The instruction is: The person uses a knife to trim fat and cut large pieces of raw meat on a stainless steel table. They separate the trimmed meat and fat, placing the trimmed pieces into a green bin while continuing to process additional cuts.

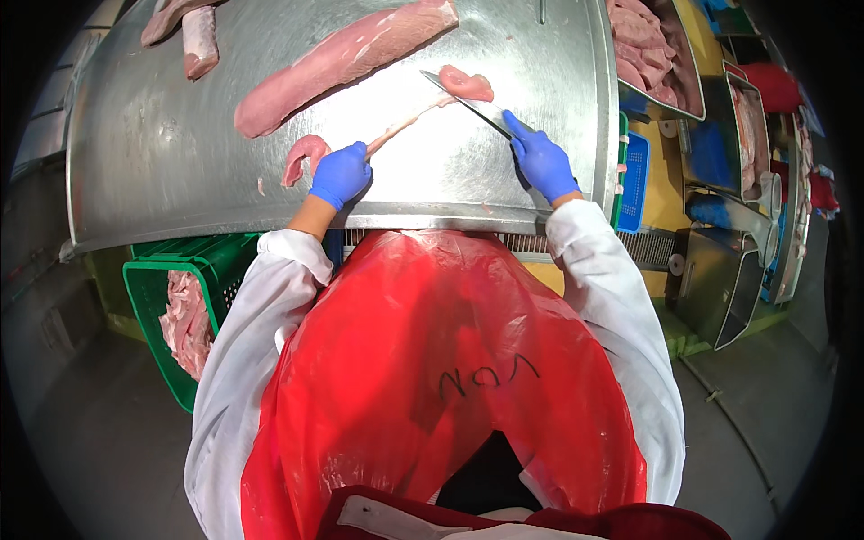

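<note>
Blue-gloved, my left hand (pixel 342 175) is closed on one end of a thin, pale meat strip (pixel 400 129) stretched up and to the right across the steel table (pixel 153 180). My right hand (pixel 543 162), in a matching glove, grips a knife (pixel 490 114) whose blade slants up and left. The blade meets the strip's far end beside a small pink piece of meat (pixel 468 85). A curved meat piece (pixel 304 157) lies just left of my left hand. Beyond both hands rests a long pink loin (pixel 346 65).
More meat (pixel 201 45) lies at the table's far left. Below the left front edge stands a green crate (pixel 184 261) with meat trimmings (pixel 186 324). To the right are a metal tub of meat pieces (pixel 641 54), a blue basket (pixel 635 184) and metal bins.
</note>
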The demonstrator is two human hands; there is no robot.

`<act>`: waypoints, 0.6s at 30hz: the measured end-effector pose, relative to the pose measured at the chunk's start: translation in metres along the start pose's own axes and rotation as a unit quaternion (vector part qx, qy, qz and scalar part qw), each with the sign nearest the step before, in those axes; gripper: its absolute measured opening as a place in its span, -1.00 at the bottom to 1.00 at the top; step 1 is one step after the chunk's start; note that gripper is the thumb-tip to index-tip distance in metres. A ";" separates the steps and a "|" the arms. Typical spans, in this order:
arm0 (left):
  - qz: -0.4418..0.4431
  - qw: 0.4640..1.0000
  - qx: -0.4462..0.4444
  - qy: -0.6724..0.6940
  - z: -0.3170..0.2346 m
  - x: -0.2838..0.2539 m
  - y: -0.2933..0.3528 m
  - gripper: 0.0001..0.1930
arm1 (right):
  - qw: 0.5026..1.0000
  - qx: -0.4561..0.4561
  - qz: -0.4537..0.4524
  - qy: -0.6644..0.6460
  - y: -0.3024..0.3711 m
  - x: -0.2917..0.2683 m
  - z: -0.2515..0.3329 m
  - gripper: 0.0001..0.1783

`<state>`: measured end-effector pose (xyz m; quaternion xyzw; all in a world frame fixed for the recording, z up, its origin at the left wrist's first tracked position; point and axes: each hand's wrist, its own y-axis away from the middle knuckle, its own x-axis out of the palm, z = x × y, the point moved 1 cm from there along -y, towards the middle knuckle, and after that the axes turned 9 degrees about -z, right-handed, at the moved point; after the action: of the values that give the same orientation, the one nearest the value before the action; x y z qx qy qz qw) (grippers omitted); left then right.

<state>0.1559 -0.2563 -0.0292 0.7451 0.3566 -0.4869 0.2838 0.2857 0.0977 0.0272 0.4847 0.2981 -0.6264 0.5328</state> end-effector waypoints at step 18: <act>-0.016 0.992 0.038 0.117 -0.036 0.018 -0.030 -0.57 | 0.967 0.204 -0.084 -0.130 0.044 0.011 -0.118 -0.45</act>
<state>0.1556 -0.2070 -0.0355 0.8016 0.3806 -0.4137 0.2037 0.3625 0.1878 -0.0181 0.4709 0.1318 -0.7741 0.4019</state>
